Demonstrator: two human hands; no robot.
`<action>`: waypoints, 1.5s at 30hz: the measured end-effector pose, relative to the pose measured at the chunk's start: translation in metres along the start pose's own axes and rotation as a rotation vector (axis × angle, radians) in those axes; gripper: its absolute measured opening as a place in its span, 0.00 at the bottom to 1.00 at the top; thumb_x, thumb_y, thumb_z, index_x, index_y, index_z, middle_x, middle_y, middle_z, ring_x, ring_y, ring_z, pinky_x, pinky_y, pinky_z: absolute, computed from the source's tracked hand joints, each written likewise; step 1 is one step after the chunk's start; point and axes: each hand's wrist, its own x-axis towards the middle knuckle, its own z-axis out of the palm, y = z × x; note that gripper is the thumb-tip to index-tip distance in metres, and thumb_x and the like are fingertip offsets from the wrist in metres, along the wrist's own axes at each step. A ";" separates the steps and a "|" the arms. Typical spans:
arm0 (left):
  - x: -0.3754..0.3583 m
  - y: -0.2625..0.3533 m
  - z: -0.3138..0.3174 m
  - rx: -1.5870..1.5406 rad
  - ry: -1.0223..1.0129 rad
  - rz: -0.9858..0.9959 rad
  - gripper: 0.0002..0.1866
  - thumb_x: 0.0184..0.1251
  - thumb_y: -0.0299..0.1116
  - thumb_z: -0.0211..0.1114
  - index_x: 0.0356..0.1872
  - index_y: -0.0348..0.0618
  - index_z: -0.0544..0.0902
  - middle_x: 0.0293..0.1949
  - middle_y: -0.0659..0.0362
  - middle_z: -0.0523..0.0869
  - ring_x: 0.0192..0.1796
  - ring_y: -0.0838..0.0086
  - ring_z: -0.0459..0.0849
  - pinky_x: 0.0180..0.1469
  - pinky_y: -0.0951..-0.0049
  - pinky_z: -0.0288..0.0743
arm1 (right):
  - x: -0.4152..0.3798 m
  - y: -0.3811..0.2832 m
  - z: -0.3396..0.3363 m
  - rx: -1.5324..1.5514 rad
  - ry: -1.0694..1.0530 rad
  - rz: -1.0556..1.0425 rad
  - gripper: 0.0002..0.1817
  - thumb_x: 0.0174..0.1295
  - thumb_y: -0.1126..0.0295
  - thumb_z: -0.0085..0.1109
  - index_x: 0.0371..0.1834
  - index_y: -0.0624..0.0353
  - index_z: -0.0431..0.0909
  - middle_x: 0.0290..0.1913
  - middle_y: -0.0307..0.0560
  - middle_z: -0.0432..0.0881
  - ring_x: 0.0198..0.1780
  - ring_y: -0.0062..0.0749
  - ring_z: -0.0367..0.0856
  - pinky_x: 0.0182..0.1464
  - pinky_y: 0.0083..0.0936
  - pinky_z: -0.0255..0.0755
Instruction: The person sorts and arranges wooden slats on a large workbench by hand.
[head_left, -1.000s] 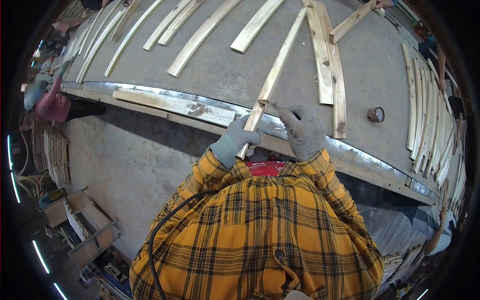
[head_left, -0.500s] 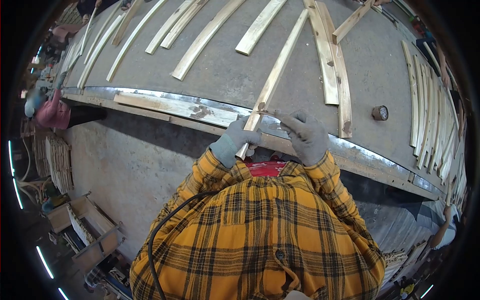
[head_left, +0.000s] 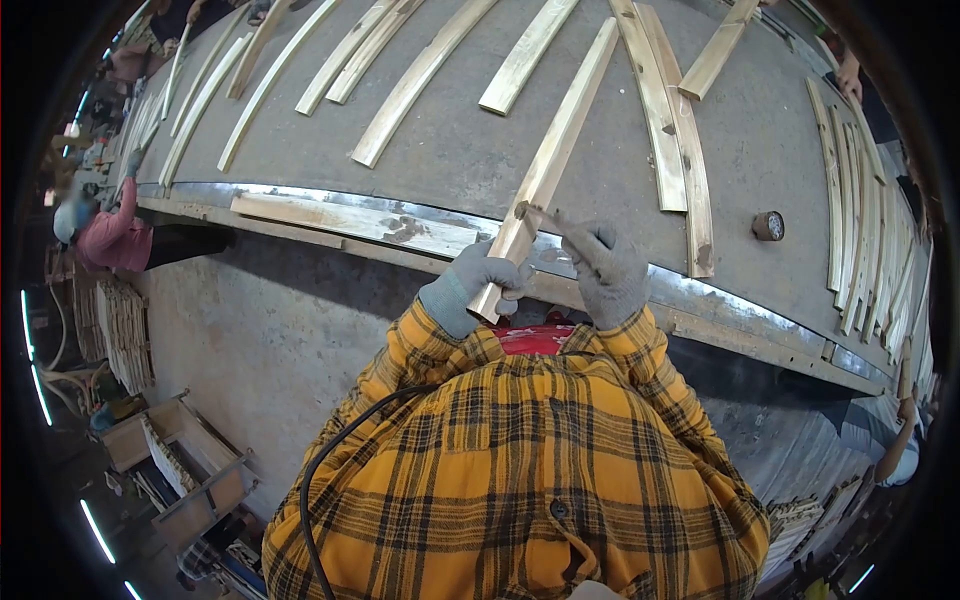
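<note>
My left hand (head_left: 472,284), in a grey glove, is wrapped round the near end of a pale wooden strip (head_left: 560,130). The strip slants away from me over the table edge, its far end reaching between other strips. My right hand (head_left: 608,268), gloved too, has its fingers bent round a thin, dark, blade-like tool (head_left: 545,217); its exact kind is hard to make out. The tool's tip meets a dark knot (head_left: 522,210) on the strip, just beyond my left hand. To the right stands a small pot (head_left: 768,226) with dark, stained contents.
Two overlapping strips (head_left: 680,150) lie right of mine, and several more (head_left: 420,85) lie to the left. A board (head_left: 340,218) rests along the metal-edged table (head_left: 740,302). Strips are lined up at far right (head_left: 860,220). Co-workers stand around the table, one in a pink top (head_left: 110,235).
The strip in my left hand has rolled, showing a wider face. My right hand and its tool have shifted slightly at the knot. A co-worker's board at the top right has turned.
</note>
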 end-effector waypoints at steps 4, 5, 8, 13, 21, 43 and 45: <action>0.006 0.003 -0.005 0.117 0.069 -0.018 0.20 0.43 0.17 0.60 0.41 0.31 0.69 0.30 0.54 0.74 0.21 0.77 0.69 0.17 0.79 0.61 | 0.005 -0.001 0.000 -0.295 0.014 -0.080 0.18 0.53 0.73 0.59 0.49 0.44 0.79 0.33 0.39 0.79 0.31 0.31 0.79 0.31 0.25 0.74; 0.007 0.004 -0.005 0.191 0.113 0.002 0.21 0.42 0.18 0.60 0.44 0.29 0.70 0.27 0.55 0.74 0.19 0.76 0.71 0.15 0.77 0.62 | 0.003 -0.003 -0.002 -0.355 -0.025 -0.126 0.19 0.53 0.71 0.57 0.50 0.41 0.77 0.34 0.38 0.79 0.30 0.31 0.79 0.30 0.26 0.75; 0.009 0.004 -0.010 0.353 0.175 0.038 0.28 0.41 0.18 0.62 0.51 0.29 0.70 0.24 0.57 0.75 0.18 0.75 0.74 0.14 0.76 0.66 | 0.002 -0.011 -0.012 -0.314 -0.067 -0.146 0.19 0.54 0.72 0.56 0.50 0.42 0.77 0.33 0.37 0.78 0.30 0.29 0.78 0.29 0.24 0.75; 0.012 0.004 -0.017 0.446 0.193 0.076 0.39 0.38 0.19 0.64 0.61 0.34 0.67 0.26 0.60 0.77 0.18 0.76 0.75 0.15 0.76 0.69 | 0.014 -0.008 -0.007 -0.446 -0.043 -0.174 0.18 0.52 0.72 0.57 0.48 0.43 0.78 0.31 0.37 0.77 0.30 0.28 0.78 0.28 0.23 0.74; 0.010 0.008 -0.020 0.541 0.194 0.101 0.34 0.41 0.17 0.60 0.58 0.32 0.67 0.27 0.58 0.76 0.19 0.77 0.74 0.16 0.77 0.66 | 0.021 -0.007 -0.004 -0.473 -0.041 -0.185 0.19 0.53 0.70 0.57 0.49 0.42 0.77 0.30 0.37 0.76 0.29 0.27 0.78 0.28 0.24 0.73; 0.078 -0.043 -0.097 -0.871 -1.051 -0.232 0.24 0.70 0.52 0.44 0.42 0.37 0.71 0.28 0.58 0.74 0.16 0.81 0.68 0.14 0.82 0.62 | 0.063 0.087 0.109 0.925 0.163 0.809 0.13 0.55 0.60 0.64 0.38 0.56 0.81 0.28 0.35 0.80 0.25 0.18 0.74 0.20 0.15 0.62; 0.097 -0.041 -0.082 -0.886 -1.077 -0.233 0.22 0.71 0.50 0.45 0.42 0.37 0.71 0.28 0.57 0.75 0.16 0.81 0.69 0.15 0.81 0.63 | 0.067 0.072 0.109 1.112 0.096 0.879 0.16 0.52 0.59 0.66 0.40 0.57 0.81 0.32 0.37 0.81 0.31 0.22 0.76 0.27 0.19 0.68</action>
